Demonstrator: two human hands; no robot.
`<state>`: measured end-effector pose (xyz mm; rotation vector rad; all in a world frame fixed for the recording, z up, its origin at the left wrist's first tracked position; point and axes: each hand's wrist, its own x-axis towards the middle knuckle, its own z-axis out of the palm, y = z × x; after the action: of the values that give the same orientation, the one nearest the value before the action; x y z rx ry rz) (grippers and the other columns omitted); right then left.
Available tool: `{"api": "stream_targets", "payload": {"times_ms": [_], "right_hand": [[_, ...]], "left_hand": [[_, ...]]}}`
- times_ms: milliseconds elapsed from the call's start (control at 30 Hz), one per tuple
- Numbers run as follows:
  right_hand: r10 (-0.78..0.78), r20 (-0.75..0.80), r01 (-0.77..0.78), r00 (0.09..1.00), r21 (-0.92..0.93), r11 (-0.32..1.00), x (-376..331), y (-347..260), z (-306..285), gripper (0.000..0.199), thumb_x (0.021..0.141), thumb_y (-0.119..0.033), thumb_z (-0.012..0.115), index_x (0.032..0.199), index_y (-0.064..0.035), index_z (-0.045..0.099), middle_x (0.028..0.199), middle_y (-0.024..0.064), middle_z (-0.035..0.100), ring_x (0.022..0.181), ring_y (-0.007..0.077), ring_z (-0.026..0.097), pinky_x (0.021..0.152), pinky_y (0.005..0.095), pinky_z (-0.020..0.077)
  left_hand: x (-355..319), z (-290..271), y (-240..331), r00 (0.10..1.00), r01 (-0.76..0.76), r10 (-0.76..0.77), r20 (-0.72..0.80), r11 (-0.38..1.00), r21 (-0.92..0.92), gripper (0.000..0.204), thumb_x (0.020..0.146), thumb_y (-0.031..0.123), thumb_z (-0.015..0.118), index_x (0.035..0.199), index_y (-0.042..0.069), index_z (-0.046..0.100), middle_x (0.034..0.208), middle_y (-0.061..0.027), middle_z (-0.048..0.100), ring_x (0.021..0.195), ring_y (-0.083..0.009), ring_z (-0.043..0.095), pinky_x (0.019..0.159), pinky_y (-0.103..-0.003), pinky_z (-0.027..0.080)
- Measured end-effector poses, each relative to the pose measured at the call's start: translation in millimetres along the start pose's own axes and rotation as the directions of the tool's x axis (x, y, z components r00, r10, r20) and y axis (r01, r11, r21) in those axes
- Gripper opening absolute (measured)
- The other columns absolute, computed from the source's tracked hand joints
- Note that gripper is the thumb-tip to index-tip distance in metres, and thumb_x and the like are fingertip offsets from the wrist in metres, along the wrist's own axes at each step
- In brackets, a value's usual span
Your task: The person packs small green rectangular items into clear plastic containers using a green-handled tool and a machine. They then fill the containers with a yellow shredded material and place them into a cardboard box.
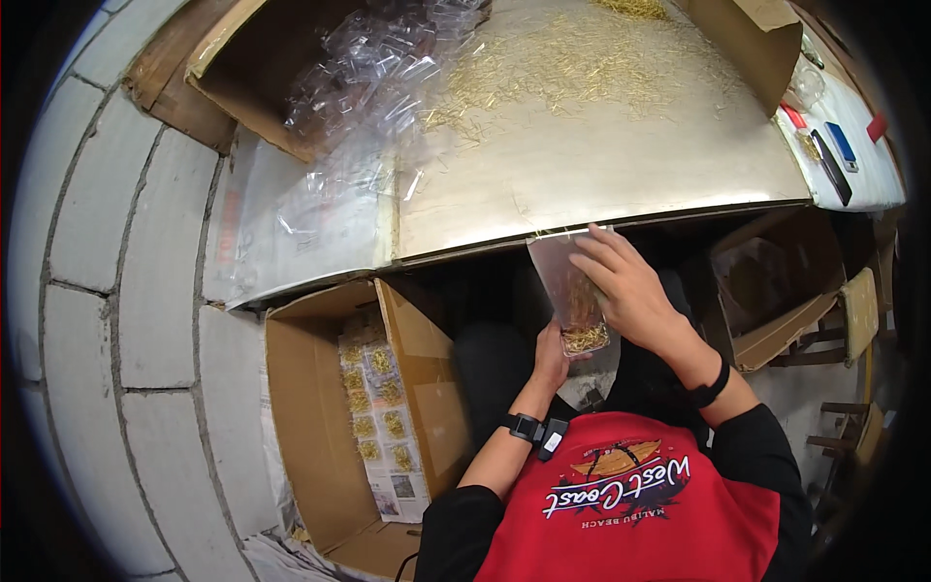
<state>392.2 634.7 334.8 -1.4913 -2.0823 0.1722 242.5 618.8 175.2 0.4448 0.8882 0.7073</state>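
Note:
A clear plastic bag (559, 270) hangs just below the table's front edge, in front of my body. Thin gold-coloured metal pieces (585, 339) are gathered at its bottom. My left hand (551, 357) is closed on the bag's lower end, with part of its fingers hidden behind the bag. Along the right side of the bag, my right hand (630, 296) has its fingers stretched out, touching or nearly touching the plastic. More gold pieces (562, 73) lie scattered over the tabletop (601, 170) beyond the hands.
Clear empty bags (373, 87) spill from a tipped cardboard box (257, 68) at far left. Below, an open carton (296, 407) holds filled packets (364, 425) on newspaper. Another carton (790, 325) stands at right. A blue object (841, 145) and black-handled tool (831, 170) lie at far right.

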Motion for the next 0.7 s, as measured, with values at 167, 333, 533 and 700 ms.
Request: {"api": "stream_targets", "payload": {"times_ms": [167,333,533,700], "right_hand": [[0.1,0.063,-0.111,0.993,0.203,0.973,-48,11,-10,0.038,0.066,0.009,0.055,0.103,-0.0005,0.059,0.107,0.0148,0.058,0.101,0.0325,0.055,0.085,0.0375,0.0463],[0.148,0.126,-0.183,0.981,0.342,0.922,-78,20,10,0.036,0.065,0.008,0.054,0.1,0.0001,0.059,0.099,0.0159,0.061,0.092,0.0333,0.058,0.079,0.0388,0.0483],[0.072,0.154,-0.134,0.985,0.446,0.885,-90,16,33,0.036,0.065,0.008,0.054,0.1,0.0014,0.059,0.099,0.0172,0.06,0.093,0.0342,0.058,0.081,0.0389,0.048],[0.183,0.105,-0.211,0.977,0.451,0.867,-90,10,34,0.03,0.074,0.001,0.054,0.104,0.0023,0.057,0.103,0.0189,0.06,0.097,0.0353,0.057,0.082,0.0381,0.0471]], "left_hand": [[5,-13,-9,1.0,0.003,-0.004,0.03,0.999,0.04,0.048,0.094,0.043,0.036,0.114,0.001,0.049,0.096,-0.0118,0.063,0.074,-0.0199,0.066,0.047,-0.031,0.055],[-3,-23,-11,0.995,0.074,-0.08,0.062,0.992,0.104,0.045,0.095,0.04,0.033,0.112,0.002,0.051,0.094,-0.0097,0.063,0.073,-0.0171,0.065,0.046,-0.026,0.053],[-20,-37,-9,0.976,0.155,-0.169,0.14,0.982,0.106,0.048,0.095,0.042,0.034,0.108,0.001,0.053,0.092,-0.0094,0.064,0.072,-0.0165,0.065,0.047,-0.026,0.052],[-50,-13,25,0.985,-0.019,0.009,0.17,0.998,0.058,0.029,0.093,0.023,0.045,0.105,0.0,0.055,0.093,-0.0092,0.061,0.074,-0.0163,0.064,0.049,-0.027,0.056]]}}
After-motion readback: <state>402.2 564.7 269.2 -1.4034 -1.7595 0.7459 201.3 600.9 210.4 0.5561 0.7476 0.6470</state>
